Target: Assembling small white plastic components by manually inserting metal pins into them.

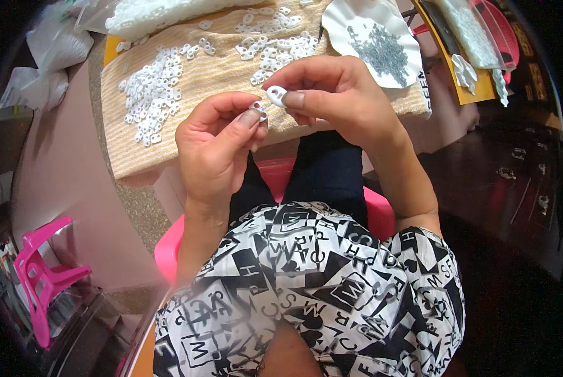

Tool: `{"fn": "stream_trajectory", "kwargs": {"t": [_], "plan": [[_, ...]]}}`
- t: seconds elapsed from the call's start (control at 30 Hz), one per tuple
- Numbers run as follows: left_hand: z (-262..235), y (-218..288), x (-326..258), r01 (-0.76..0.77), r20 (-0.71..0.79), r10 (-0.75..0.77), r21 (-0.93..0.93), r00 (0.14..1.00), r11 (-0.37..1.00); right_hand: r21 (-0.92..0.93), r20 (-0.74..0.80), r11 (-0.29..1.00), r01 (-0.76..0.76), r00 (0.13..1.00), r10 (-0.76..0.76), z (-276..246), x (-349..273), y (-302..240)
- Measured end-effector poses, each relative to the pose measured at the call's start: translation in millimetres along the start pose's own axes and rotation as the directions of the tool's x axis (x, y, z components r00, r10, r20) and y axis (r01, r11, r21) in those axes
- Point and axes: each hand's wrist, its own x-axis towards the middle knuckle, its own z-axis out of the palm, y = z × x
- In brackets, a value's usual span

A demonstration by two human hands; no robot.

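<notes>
Between the thumb and fingers of my left hand [215, 141] is a small white plastic piece with holes [260, 111]. My right hand [338, 94] pinches a similar white oval plastic piece with holes [276, 96], close beside the first; I cannot tell if the two touch. Both hands are raised over the near edge of a striped towel [212, 119]. On the towel's left lies a pile of white plastic pieces [152, 94]. Another heap of such pieces [287, 53] lies just beyond my hands.
A white wavy-rimmed plate [338, 28] with small grey metal parts [382, 53] stands at the far right. A clear bag of white pieces [162, 16] lies at the back. Plastic bags [58, 44] are at the far left, above a pink stool [42, 270].
</notes>
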Motion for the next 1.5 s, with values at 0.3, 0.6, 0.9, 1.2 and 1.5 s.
{"fn": "stream_trajectory", "kwargs": {"t": [0.3,0.6,0.9,1.2,1.5], "plan": [[-0.1,-0.6,-1.4,-0.008,-0.032,0.01,0.039,0.999,0.999,0.017,0.005,1.0,-0.005,1.0,0.005,4.4,0.7,1.9],[8.1,-0.8,-3.0,-0.055,-0.065,0.061,0.1,0.996,0.993,-0.1,-0.075,0.988,0.117,0.989,-0.124,16.2,-2.6,4.5],[11.9,-3.6,-3.5,-0.124,-0.059,0.13,0.098,0.99,0.987,-0.091,-0.193,0.991,0.103,0.974,-0.119,18.6,-4.5,2.7],[13.3,-3.5,-4.7,-0.164,-0.054,0.184,0.261,0.981,0.951,-0.201,-0.185,0.968,0.149,0.965,-0.187,21.3,-4.5,1.0],[15.5,-4.7,-4.5,-0.228,-0.068,0.259,0.3,0.964,0.926,-0.157,-0.198,0.975,0.158,0.962,-0.187,20.0,-1.8,7.6]]}}
